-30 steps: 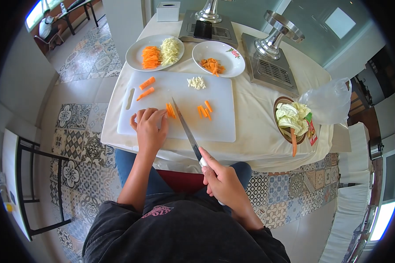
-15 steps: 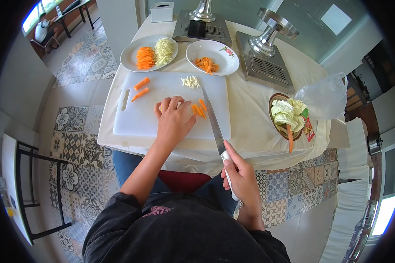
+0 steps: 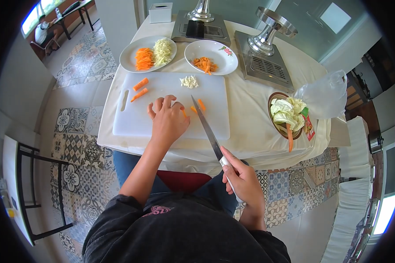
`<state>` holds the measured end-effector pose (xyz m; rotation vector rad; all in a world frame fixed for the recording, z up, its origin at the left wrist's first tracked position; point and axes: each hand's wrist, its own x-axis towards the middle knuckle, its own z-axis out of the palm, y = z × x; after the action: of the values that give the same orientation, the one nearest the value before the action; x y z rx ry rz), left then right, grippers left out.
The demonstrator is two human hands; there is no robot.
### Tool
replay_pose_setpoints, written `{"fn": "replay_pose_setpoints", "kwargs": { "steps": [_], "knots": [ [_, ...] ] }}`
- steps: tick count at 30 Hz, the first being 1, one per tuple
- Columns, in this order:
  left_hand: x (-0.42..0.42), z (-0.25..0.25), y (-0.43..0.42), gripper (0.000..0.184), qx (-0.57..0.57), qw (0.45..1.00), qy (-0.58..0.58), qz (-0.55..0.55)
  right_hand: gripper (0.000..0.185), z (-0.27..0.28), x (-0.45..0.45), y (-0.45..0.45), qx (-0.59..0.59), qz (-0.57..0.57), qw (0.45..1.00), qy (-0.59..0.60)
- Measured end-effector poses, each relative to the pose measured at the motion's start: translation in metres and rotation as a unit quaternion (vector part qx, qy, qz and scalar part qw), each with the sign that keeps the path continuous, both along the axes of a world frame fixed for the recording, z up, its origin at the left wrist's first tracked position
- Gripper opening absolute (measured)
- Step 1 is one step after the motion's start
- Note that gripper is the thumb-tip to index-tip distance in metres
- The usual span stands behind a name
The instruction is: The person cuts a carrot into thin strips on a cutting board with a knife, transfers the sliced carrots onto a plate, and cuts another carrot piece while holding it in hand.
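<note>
My right hand (image 3: 243,179) grips the white handle of a long kitchen knife (image 3: 208,130). Its blade points up and left across the white cutting board (image 3: 140,125), with the tip past the cut carrot pieces (image 3: 201,104). To the left of the blade, my left hand (image 3: 167,120) rests on the board with fingers curled and thumb drawn in at a small carrot piece (image 3: 184,112), mostly hidden by the hand. Two longer carrot sticks (image 3: 139,89) lie at the board's upper left. A small heap of chopped white bits (image 3: 189,82) sits near its far edge.
Behind the board are a plate (image 3: 126,61) of shredded carrot and pale green shreds and a flowered bowl (image 3: 229,65) with orange scraps. Two metal stands (image 3: 267,72) stand farther back. At right are a basket (image 3: 273,97) of cabbage and carrot, and a plastic bag (image 3: 324,94).
The knife tip has swung left, over the cut carrot pieces. My left hand has shifted slightly left, and a carrot piece now shows at its thumb side.
</note>
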<state>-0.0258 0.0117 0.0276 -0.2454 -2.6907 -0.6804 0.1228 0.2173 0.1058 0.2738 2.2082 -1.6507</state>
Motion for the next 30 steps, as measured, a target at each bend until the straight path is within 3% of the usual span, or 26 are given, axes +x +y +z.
{"fn": "replay_pose_setpoints", "kwargs": {
  "steps": [19, 30],
  "knots": [
    [0.03, -0.022, -0.026, 0.022, 0.04, 0.997, 0.062, 0.003, 0.051, -0.007, -0.004, -0.017, -0.003, 0.06, 0.998, -0.005],
    [0.026, -0.021, -0.033, 0.042, 0.051, 0.994, 0.091, 0.026, 0.051, -0.013, -0.004, -0.02, 0.021, 0.07, 0.996, 0.046]
  ]
}}
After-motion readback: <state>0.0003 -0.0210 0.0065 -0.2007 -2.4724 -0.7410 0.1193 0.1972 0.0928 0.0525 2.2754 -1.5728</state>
